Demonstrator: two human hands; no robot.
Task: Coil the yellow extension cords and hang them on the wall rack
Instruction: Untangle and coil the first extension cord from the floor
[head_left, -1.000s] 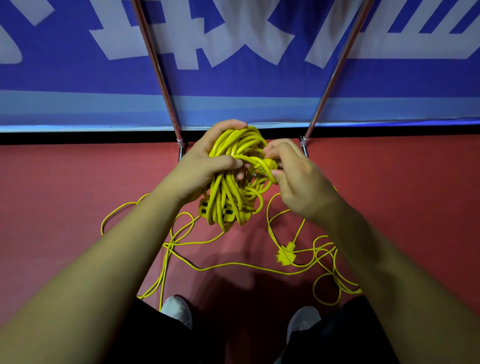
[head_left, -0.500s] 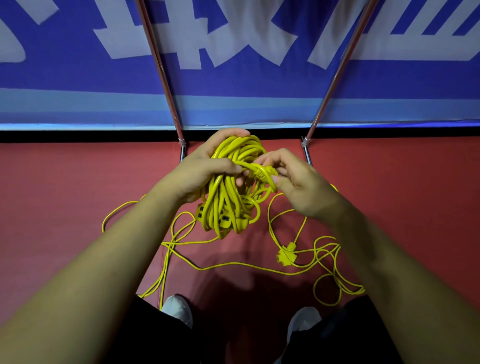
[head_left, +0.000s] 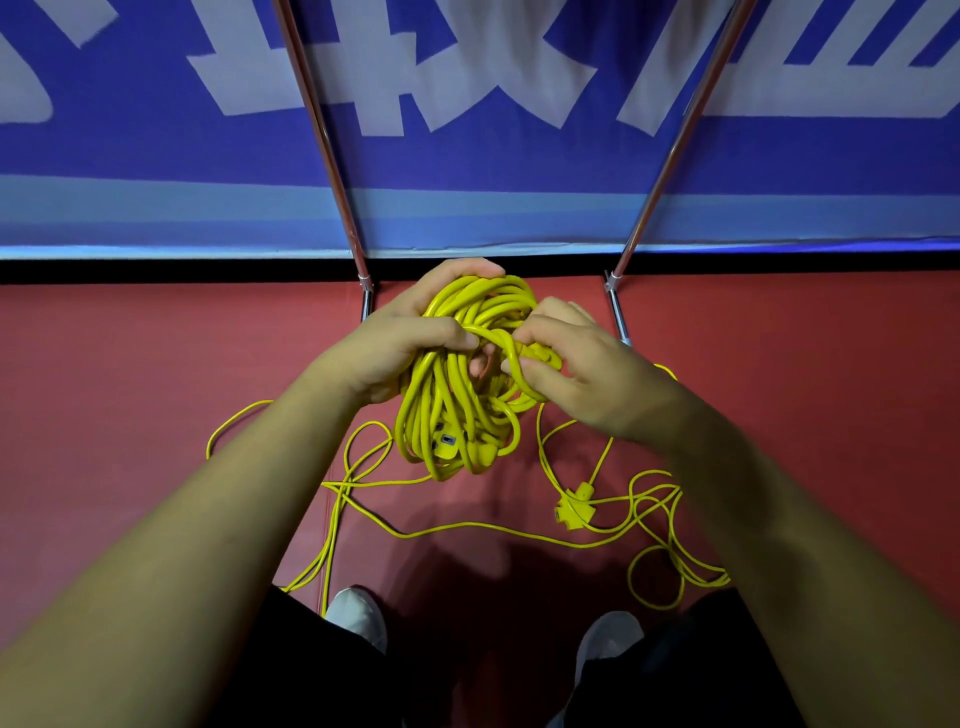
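A person's left hand grips a coiled bundle of yellow extension cord above the red floor, while the right hand pinches a strand wrapped around it, loose cord trailing below.

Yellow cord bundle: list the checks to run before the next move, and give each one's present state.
1. Left hand grips the coiled bundle: ok.
2. Right hand holds the wrapping strand across the coils: ok.
3. Wrap end secured: cannot tell, the fingers hide it.
4. Plug gathered at the bundle's bottom: ok.
5. All cords coiled: not ok, loose cord and a socket block lie on the red floor.
6. Rack hook in sight: cannot tell, only two metal poles show.
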